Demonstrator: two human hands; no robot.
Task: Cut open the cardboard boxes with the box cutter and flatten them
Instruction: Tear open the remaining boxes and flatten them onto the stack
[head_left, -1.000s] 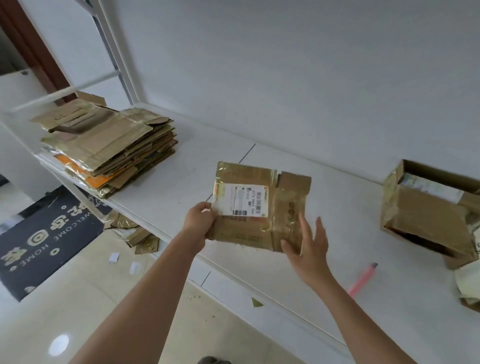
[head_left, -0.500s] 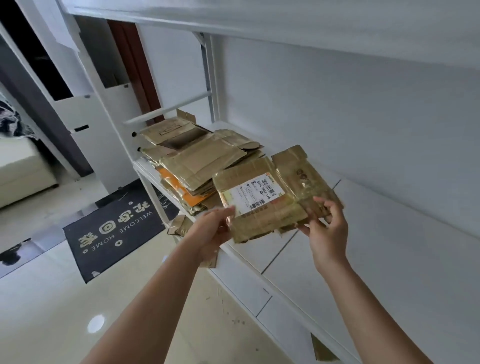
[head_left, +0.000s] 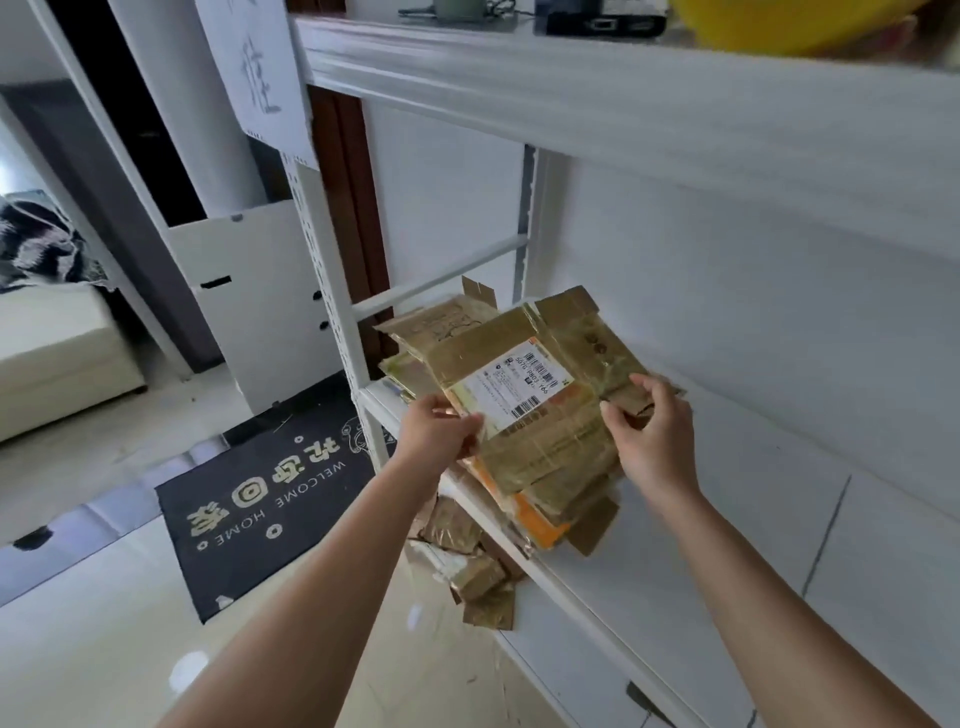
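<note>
In the middle of the frame, a flat brown cardboard box with a white shipping label (head_left: 540, 410) is being held just over a pile of other flattened brown and orange cardboard pieces (head_left: 550, 514), probably so it can go on top and keep the pile neat. I think this box is already cut and flattened, so it only needs putting down. The left hand (head_left: 436, 431) is pinching the box's left edge, and the right hand (head_left: 649, 436) is pinching its right edge, with the fingers curled over the top. Holding both sides is keeping the floppy card level. The pile is sitting on the left end of a white metal shelf (head_left: 727, 519). Under the shelf, small brown cardboard scraps (head_left: 467, 566) are lying on the shiny pale floor (head_left: 104, 649). At the lower left, a black welcome mat (head_left: 260, 499) is lying flat. I cannot see the box cutter.
</note>
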